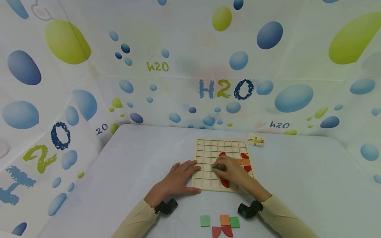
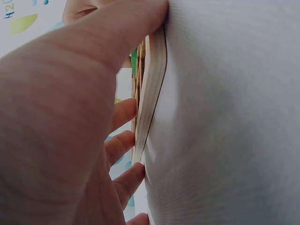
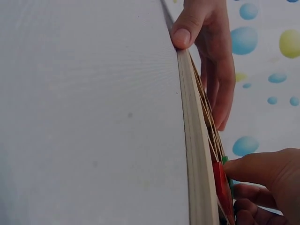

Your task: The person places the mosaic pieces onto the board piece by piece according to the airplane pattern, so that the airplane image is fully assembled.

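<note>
A wooden grid board (image 1: 205, 148) lies on the table, holding several red quarter-round tiles (image 1: 225, 183) and orange square tiles (image 1: 246, 162) on its right half. My left hand (image 1: 178, 180) rests along the board's left side, fingers spread over the edge and the thumb at the near left corner. In the left wrist view the fingertips (image 2: 125, 144) touch the board's side. With thumb and fingers my right hand (image 1: 232, 168) pinches a green tile (image 1: 215, 169) at a cell near the board's middle. The right wrist view shows the thumb right at the green tile (image 3: 225, 159), behind a red tile (image 3: 220, 183).
Loose on the table in front of the board lie two green squares (image 1: 205, 220), an orange square (image 1: 224, 220) and two red quarter-rounds (image 1: 216, 231). A small pattern card (image 1: 255, 139) sits at the board's far right corner. A printed cloth (image 1: 178, 82) hangs behind.
</note>
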{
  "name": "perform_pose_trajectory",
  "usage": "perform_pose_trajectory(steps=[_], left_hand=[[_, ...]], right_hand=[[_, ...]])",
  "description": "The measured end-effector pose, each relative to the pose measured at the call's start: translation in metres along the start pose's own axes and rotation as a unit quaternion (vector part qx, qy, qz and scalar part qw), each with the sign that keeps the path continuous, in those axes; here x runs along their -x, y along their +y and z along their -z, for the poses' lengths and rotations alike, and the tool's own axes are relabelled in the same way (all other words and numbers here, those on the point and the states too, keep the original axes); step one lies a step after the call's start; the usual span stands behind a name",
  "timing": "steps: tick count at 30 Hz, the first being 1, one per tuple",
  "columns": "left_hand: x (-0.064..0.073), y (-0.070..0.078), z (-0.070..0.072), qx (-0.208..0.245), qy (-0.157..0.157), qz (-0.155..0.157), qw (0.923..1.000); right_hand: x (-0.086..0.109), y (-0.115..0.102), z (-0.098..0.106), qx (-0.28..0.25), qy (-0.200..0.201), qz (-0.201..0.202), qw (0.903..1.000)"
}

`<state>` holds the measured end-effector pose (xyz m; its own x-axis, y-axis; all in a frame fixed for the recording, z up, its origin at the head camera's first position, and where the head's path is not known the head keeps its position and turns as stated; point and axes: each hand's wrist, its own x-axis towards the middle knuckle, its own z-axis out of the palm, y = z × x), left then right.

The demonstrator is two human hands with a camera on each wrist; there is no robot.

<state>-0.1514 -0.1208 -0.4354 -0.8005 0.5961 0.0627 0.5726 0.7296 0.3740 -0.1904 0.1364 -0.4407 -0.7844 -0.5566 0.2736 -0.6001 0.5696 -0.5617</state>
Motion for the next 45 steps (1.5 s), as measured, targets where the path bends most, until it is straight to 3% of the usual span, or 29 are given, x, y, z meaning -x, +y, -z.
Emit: perform_pose_trajectory(steps=[7, 21, 29, 36, 45], left_hand=[[-0.001, -0.002, -0.002, -0.001, 0.000, -0.002, 1.0000], [-0.001, 0.000, 0.000, 0.007, -0.009, 0.006, 0.9999], [-0.003, 0.001, 0.005, 0.010, -0.015, 0.014, 0.9997], [-0.004, 0.002, 0.007, 0.010, -0.016, 0.014, 0.9997], [-0.005, 0.001, 0.008, 0.012, -0.018, 0.017, 0.9996]], right_hand=[[0.000, -0.003, 0.000, 0.031, 0.003, 0.006, 0.9995], [0.009, -0.001, 0.001, 0.006, -0.003, 0.025, 0.9997], [0.009, -0.010, 0.009, -0.034, -0.008, -0.005, 0.9994], [0.007, -0.014, 0.013, -0.041, -0.006, -0.001, 0.9991], [0.008, -0.019, 0.016, -0.054, -0.032, -0.003, 0.9980]])
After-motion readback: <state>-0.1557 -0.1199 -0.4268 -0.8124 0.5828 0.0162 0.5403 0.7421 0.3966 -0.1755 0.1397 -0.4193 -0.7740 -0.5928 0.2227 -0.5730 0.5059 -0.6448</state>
